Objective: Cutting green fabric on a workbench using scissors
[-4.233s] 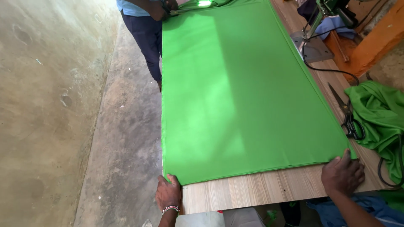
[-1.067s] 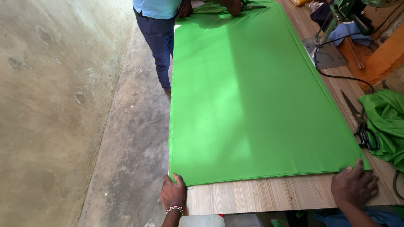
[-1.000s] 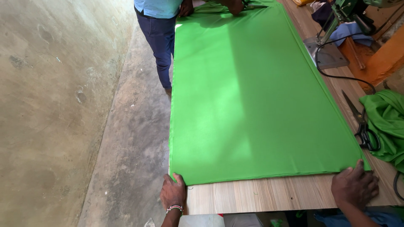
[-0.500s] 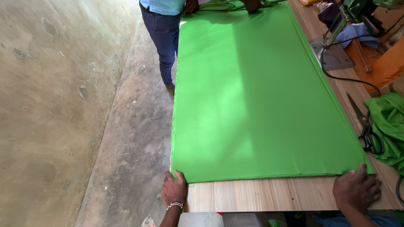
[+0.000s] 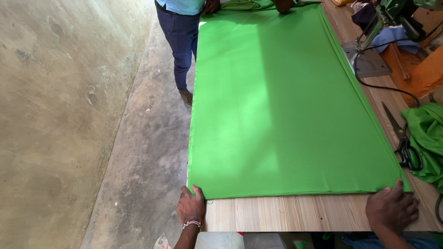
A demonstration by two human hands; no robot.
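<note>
Bottom of frame: left hand (image 5: 191, 206) and right hand (image 5: 391, 208) rest flat, fingers loosely spread, on the near corners of the green fabric (image 5: 277, 106) — gripping nothing. The fabric covers the wooden table (image 5: 295, 213) up to frame top — a co-worker (image 5: 182, 41) stands upper centre.

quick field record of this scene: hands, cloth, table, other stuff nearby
left hand: flat on the near left corner of the green cloth, beaded bracelet on the wrist
right hand: on the near right corner of the cloth
green cloth: layered, spread flat along the table
table: pale wood, bare strip at the near edge
scissors: black handles, on the table right of the cloth
second green cloth: bunched at the right edge
other person: stands at the far left corner, hands on the cloth
cutting machine: far right, with a black cable
</note>
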